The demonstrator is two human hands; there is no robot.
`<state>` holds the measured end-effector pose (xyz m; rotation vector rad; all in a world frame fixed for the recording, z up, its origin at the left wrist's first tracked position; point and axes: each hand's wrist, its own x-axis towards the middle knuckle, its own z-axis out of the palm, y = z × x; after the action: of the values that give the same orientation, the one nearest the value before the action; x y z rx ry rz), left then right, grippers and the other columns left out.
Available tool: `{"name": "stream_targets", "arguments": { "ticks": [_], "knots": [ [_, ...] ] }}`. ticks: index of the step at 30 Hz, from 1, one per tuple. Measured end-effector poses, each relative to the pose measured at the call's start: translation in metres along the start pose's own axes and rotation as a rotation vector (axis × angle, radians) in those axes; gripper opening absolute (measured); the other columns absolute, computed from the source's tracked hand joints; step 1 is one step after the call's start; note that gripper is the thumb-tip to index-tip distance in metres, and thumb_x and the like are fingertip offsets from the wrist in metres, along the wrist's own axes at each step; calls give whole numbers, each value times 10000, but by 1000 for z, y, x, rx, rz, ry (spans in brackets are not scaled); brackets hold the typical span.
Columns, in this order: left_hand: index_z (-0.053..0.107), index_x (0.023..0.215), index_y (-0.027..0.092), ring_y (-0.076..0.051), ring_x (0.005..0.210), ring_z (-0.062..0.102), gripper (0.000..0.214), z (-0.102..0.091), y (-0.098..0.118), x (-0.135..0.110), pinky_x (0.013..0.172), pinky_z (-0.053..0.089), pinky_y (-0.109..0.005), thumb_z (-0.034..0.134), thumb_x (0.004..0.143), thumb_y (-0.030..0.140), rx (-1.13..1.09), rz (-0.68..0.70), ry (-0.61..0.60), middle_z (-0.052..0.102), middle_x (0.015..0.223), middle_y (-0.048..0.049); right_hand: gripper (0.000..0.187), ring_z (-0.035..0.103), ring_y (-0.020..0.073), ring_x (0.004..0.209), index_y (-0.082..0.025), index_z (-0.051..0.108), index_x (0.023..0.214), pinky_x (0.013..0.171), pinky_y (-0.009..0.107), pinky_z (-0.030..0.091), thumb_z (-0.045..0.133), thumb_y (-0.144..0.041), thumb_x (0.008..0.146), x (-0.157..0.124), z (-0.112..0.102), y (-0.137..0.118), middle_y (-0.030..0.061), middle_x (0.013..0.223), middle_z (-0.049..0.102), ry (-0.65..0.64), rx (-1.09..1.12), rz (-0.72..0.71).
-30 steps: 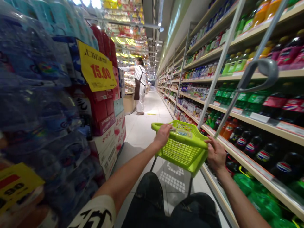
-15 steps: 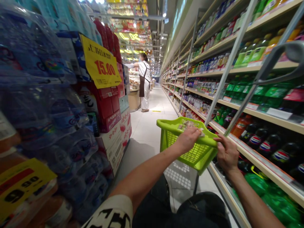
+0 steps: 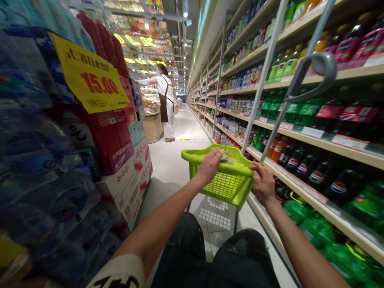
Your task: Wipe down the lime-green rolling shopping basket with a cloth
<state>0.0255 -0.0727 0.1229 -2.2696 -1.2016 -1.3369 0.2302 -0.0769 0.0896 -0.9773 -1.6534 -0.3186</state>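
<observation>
My right hand (image 3: pixel 264 182) has a firm hold on the corner of the green cart (image 3: pixel 223 186), fingers over the end of its near bar, and my left hand (image 3: pixel 209 167) is at the middle of that same bar, its grip closed, as best I can make out, on a small pale thing (image 3: pixel 225 157). That thing sits at my left fingertips, just over the near edge of the green cart; what it is, I cannot tell at this size. As for how far along I am: the green cart is in hand, standing upright on the floor (image 3: pixel 163 172) in front of my knees (image 3: pixel 183 236), while the pale thing has not yet been let go, so I judge that part to be unfinished. How much the green cart carries I cannot judge, since my left hand and the near bar hide much of its inside. To the right of the green cart the bottles (image 3: pixel 339 186) stand in rows on the shelves (image 3: pixel 354 150), and neither of my hands touches one. To its left are the stacked boxes (image 3: pixel 120 160) under a yellow price sign (image 3: pixel 91 76), likewise untouched. Well beyond the green cart, a person in an apron (image 3: pixel 165 102) reaches toward a display counter (image 3: pixel 153 127).
</observation>
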Motion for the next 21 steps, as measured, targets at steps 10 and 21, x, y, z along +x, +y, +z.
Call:
{"name": "stream_targets", "arguments": {
  "ticks": [10,21],
  "knots": [
    [524,1067,145,-193,1099,466,268,22,28,2,954,396,-385,357,858,164,-55,242,-103,545,1115,-109,340,549,205,853,-224,494,1117,839,397,392,322,-277,829,0,-1,-5,34,890,644,-23,25,7],
    [385,1221,156,-159,1069,518,364,9,17,33,919,422,-328,332,874,252,-408,-299,-42,538,1189,-98,476,431,238,1155,-181,427,1221,934,415,365,445,-365,782,36,5,-38,110,1288,437,-271,35,-21]
  ]
}}
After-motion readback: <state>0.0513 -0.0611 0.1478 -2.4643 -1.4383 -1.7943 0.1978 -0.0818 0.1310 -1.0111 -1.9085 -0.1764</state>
